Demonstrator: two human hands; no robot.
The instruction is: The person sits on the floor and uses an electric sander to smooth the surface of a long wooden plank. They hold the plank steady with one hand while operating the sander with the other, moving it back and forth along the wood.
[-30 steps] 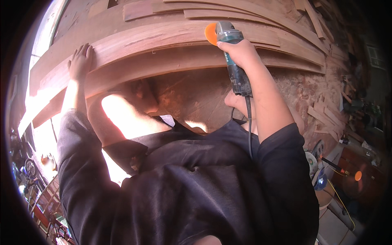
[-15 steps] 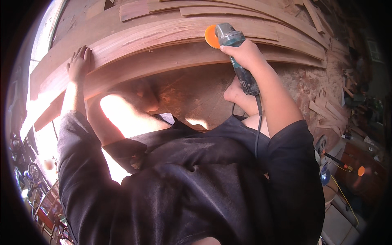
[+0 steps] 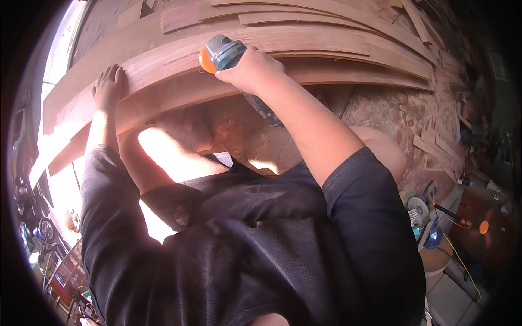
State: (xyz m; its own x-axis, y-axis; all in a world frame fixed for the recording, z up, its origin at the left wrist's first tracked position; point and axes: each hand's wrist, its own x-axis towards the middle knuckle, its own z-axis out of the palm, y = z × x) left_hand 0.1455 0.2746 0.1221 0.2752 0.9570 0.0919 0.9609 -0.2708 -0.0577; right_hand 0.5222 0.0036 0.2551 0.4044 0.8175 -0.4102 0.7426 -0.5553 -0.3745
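Over the long plank [image 3: 163, 64], my right hand [image 3: 255, 70] clasps an angle grinder [image 3: 225, 51].
That hold hides its middle; disc [image 3: 206, 61] contact is unclear; my left hand [image 3: 109, 88] rests outspread.

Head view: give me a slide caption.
The right grip holds a power tool with an orange disc near a long wooden plank; the left grip rests on that plank.

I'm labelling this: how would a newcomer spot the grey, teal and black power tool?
Find the long, reddish-brown wooden boards across the top. Over the nearer ones, left of centre, the bare right hand grips the grey, teal and black power tool. Its round orange disc stands out against the wood, and unlike the orange round piece far right, this one is held.
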